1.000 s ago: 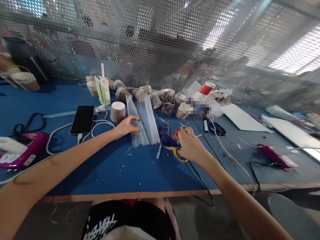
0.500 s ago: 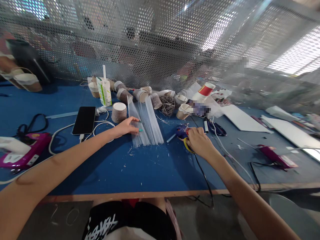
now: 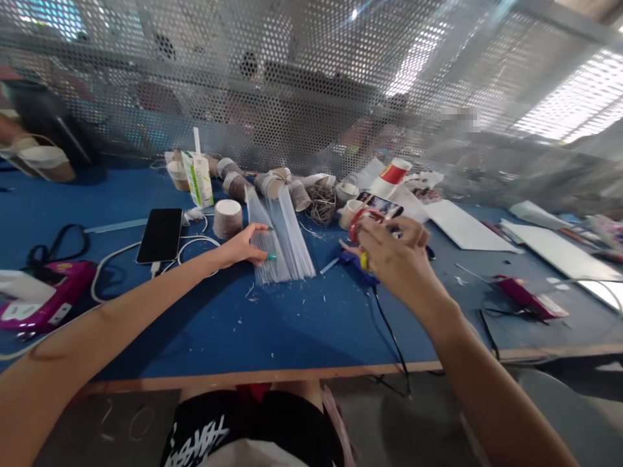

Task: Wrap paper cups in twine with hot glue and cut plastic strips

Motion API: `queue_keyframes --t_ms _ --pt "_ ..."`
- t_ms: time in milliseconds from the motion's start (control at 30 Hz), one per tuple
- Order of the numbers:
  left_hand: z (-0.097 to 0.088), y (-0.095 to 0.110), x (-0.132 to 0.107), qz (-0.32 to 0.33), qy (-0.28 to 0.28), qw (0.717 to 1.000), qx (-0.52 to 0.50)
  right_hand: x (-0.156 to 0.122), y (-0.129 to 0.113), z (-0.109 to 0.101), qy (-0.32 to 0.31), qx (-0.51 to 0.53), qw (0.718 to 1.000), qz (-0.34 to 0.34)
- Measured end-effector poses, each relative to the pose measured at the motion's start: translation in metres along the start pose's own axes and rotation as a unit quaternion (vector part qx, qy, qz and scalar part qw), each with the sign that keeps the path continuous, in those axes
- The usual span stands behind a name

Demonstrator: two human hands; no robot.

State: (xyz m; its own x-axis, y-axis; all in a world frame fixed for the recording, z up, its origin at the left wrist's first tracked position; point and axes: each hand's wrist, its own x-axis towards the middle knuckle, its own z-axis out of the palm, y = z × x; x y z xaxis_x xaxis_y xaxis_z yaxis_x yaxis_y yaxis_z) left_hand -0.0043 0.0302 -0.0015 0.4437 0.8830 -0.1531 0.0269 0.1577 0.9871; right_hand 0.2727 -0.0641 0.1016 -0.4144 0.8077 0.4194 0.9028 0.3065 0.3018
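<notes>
Blur hides just what the right hand (image 3: 396,256) pinches in its curled fingers: some red-looped object (image 3: 361,219), up above the blue glue gun (image 3: 357,264). The left hand (image 3: 242,245) lies open on clear plastic sticks (image 3: 285,240) fanned across the blue tabletop (image 3: 272,324).

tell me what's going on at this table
A person sits at a blue table. The left hand rests on a bundle of clear thin rods. The right hand hovers above a blue glue gun lying on the table, curled around a small red item too blurred to identify.
</notes>
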Motion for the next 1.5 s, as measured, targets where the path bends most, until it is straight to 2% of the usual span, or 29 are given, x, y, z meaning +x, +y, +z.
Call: queue_keyframes --t_ms 67,167,267,367,433,600,733,933,1167,1300,1333,1367,1433,1500 --pt "-0.001 -0.002 0.001 0.026 -0.003 1.0 0.005 0.012 -0.015 0.004 -0.023 0.036 0.995 -0.093" --pt "-0.002 -0.003 0.001 0.048 -0.004 0.999 0.007 0.032 -0.03 0.024 -0.067 0.069 0.972 -0.216" --pt "-0.002 -0.001 -0.001 0.064 0.001 0.998 -0.005 0.046 -0.034 0.055 -0.091 0.108 0.957 -0.255" --pt "-0.003 0.001 -0.002 0.068 -0.005 0.998 -0.003 0.051 -0.032 0.082 -0.083 0.17 0.952 -0.241" --pt "-0.003 0.002 -0.001 0.061 -0.016 0.998 0.004 0.05 -0.027 0.091 -0.086 0.228 0.944 -0.223" --pt "-0.004 0.001 0.002 0.024 -0.054 0.998 -0.019 0.045 -0.014 0.084 -0.102 0.33 0.93 -0.126" --pt "-0.003 0.006 0.0 -0.011 -0.042 0.998 -0.037 0.042 -0.008 0.082 -0.131 0.377 0.915 -0.054" --pt "0.001 0.01 -0.007 0.001 -0.022 1.0 -0.018 0.037 -0.004 0.096 -0.176 0.52 0.835 -0.025" --pt "0.004 0.008 -0.008 -0.004 -0.081 0.996 -0.02 0.036 -0.002 0.094 -0.208 0.576 0.79 -0.021" --pt "0.005 0.008 -0.008 -0.025 -0.08 0.996 -0.024 0.038 -0.006 0.089 -0.21 0.616 0.759 0.018" --pt "0.005 0.007 -0.008 -0.026 -0.078 0.996 -0.028 0.038 -0.008 0.089 -0.199 0.62 0.758 0.042" --pt "0.006 0.006 -0.008 -0.023 -0.075 0.996 -0.032 0.039 -0.01 0.089 -0.181 0.609 0.769 0.07" --pt "0.008 0.006 -0.009 -0.013 -0.073 0.996 -0.039 0.04 -0.017 0.09 -0.132 0.536 0.826 0.12" --pt "0.009 0.006 -0.009 -0.001 -0.07 0.997 -0.035 0.04 -0.027 0.093 -0.087 0.43 0.888 0.138"
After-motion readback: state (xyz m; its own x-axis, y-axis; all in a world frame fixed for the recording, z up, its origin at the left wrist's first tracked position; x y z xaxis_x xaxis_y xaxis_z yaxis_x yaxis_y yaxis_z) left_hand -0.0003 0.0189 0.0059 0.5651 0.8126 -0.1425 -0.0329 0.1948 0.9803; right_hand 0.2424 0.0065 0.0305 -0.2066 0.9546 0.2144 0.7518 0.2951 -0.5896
